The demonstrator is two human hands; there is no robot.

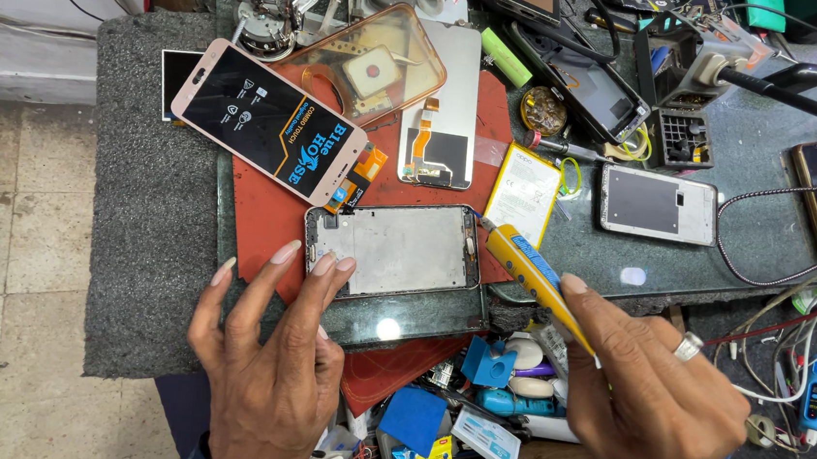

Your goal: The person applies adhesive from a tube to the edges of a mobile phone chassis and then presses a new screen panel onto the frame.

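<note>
An opened phone frame [395, 250] with a bare metal plate lies on a red mat [264, 213]. My left hand [267, 359] rests with spread fingers, two fingertips touching the frame's left end. My right hand [662, 400], wearing a ring, grips a yellow and blue screwdriver [531, 273] whose tip sits at the frame's upper right corner. A replacement screen [269, 121] with a pale pink rim and an orange flex cable lies tilted just above the frame. Beside it are a white display panel [447, 106] and a clear amber phone case [368, 61].
A flat battery [525, 192], a silver phone [658, 204] face down, a green cell [506, 56], another phone frame [594, 89] and a soldering handle [798, 90] crowd the glass bench. Cables run at right. An open drawer [472, 409] of small parts sits below. Grey foam [136, 237] covers the left.
</note>
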